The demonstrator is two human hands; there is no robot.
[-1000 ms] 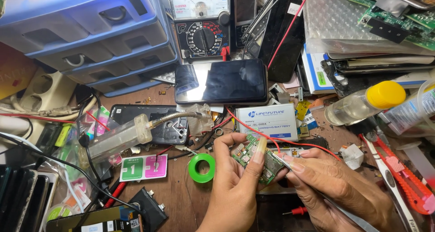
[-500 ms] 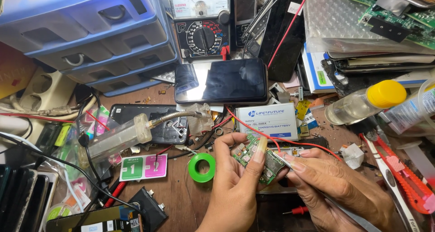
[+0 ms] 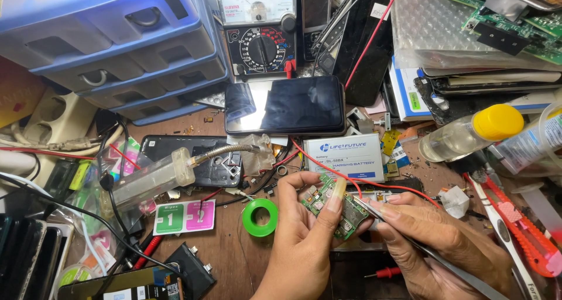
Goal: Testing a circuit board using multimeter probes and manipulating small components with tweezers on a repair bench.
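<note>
My left hand (image 3: 301, 241) grips a small green circuit board (image 3: 331, 206) between thumb and fingers, held just above the wooden bench. My right hand (image 3: 439, 247) pinches metal tweezers (image 3: 410, 241) whose tips rest on the board's right side. A thin red wire (image 3: 351, 180) runs past the board toward the back. A white rectangular battery (image 3: 344, 156) lies just behind the hands, and a green roll of tape (image 3: 259, 217) sits to the left of my left hand.
A dark phone (image 3: 285, 105) lies face up at centre, an analog multimeter (image 3: 257, 28) behind it. Blue plastic drawers (image 3: 111, 42) fill the back left. A clear bottle with a yellow cap (image 3: 471, 133), a red utility knife (image 3: 524, 227) and circuit boards crowd the right.
</note>
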